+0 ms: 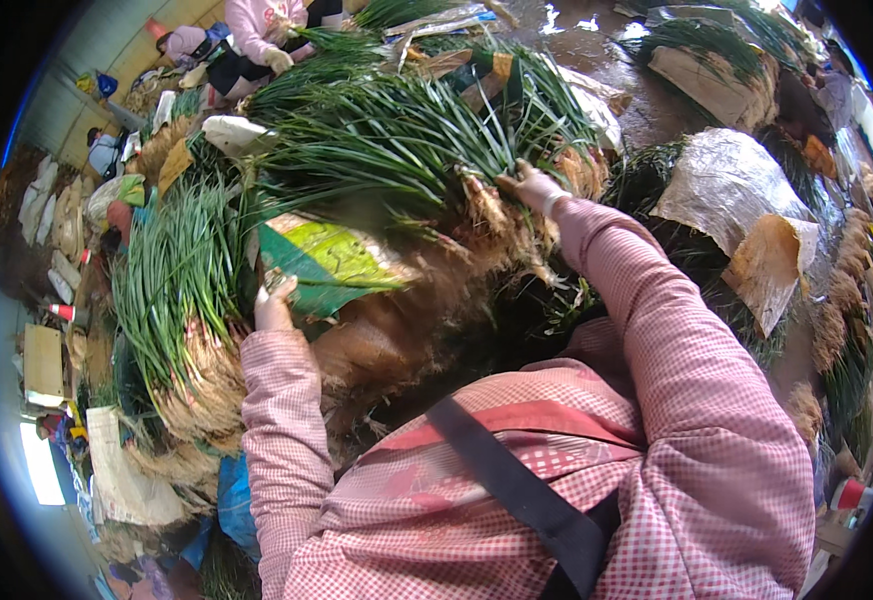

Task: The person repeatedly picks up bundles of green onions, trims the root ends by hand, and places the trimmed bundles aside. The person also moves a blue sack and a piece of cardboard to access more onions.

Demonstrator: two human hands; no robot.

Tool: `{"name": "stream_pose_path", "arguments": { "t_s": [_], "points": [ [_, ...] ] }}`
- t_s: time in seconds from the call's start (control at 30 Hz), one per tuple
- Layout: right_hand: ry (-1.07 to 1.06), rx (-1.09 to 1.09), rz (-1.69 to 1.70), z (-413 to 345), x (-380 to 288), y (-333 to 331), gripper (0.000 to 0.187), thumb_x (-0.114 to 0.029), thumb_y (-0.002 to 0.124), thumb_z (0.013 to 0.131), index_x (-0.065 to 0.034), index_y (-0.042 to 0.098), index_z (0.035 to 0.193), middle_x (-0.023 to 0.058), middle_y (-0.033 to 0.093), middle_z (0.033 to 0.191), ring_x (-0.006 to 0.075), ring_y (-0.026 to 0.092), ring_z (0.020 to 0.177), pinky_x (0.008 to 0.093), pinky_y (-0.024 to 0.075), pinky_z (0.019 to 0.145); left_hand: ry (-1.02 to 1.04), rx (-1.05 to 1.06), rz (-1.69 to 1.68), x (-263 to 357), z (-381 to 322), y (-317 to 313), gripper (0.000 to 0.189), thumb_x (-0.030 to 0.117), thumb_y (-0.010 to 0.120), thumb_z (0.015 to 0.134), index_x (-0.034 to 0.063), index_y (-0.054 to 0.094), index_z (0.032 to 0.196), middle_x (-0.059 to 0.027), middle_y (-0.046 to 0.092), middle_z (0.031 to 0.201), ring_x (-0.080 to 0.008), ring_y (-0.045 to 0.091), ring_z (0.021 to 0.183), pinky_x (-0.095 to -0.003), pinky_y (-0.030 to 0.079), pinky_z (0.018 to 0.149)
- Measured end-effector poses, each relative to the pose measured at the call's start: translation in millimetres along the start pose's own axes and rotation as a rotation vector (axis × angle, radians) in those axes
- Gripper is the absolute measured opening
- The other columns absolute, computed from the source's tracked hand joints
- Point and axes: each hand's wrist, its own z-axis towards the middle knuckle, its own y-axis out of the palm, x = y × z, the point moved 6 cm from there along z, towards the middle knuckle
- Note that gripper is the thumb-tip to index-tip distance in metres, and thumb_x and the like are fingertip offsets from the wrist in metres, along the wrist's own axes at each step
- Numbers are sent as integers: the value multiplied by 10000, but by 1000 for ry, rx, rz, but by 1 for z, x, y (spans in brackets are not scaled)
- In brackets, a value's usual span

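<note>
My left hand (275, 304) is curled beside a bunch of long-leaved green plants, like onion seedlings (189, 300), whose pale fibrous roots point towards me. A thin green stalk (346, 283) runs to the right from its fingers, above a green and yellow printed sack piece (331, 259). Farther forward, my right hand (534, 187) reaches to the stem bases of a large heap of the same plants (384, 142). Its fingertips are against a rooted clump (485, 199); whether they grip it is unclear. Below lies a blurred brown mass of roots (399, 322).
At the top left, a person in pink with a glove (279, 60) sits by the heap. A silvery sheet (736, 184) and a brown flap (766, 262) cover plants on the right. Wet floor (579, 45) shows beyond. A blue bag (238, 502) lies by my left sleeve.
</note>
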Motion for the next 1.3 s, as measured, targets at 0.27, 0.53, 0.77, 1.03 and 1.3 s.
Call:
{"name": "stream_pose_path", "arguments": {
  "t_s": [0.27,0.53,0.77,1.03,1.3],
  "points": [
    [-319,209,-187,-38,-120,40,449,-104,521,808,-43,516,1253,211,576,1192,347,559,1124,429,461,946,44,68,299,43,12,-109,559,127,706,799,-10,489,1296,-110,582,1179,-229,550,1080,-335,388,986],
    [-458,96,-263,-73,-203,74,508,-215,554,909,1,382,1335,250,462,1301,366,477,1197,462,436,990,73,406,663,42,-49,-190,601,164,697,821,-9,452,1341,-133,539,1264,-250,518,1144,-351,376,1005],
    [-528,-152,55,-44,-141,36,637,-521,557,904,-126,461,1394,168,490,1390,273,461,1297,373,376,1075,136,318,676,42,-42,-181,611,147,643,885,35,370,1421,-187,420,1415,-312,437,1261,-400,328,1059],
    [-82,-159,-613,24,-14,18,226,-207,606,830,-105,694,1011,124,700,921,296,673,863,400,535,755,654,444,1010,94,-109,-103,552,76,562,921,75,350,1430,-175,424,1422,-309,421,1305,-389,346,1073],
    [-668,237,-639,27,-85,73,344,-233,671,773,-123,639,1098,136,649,1031,289,623,1005,436,509,804,845,114,929,116,-125,21,477,39,517,926,48,399,1388,-116,462,1398,-278,451,1273,-414,367,1052]
  ]
}}
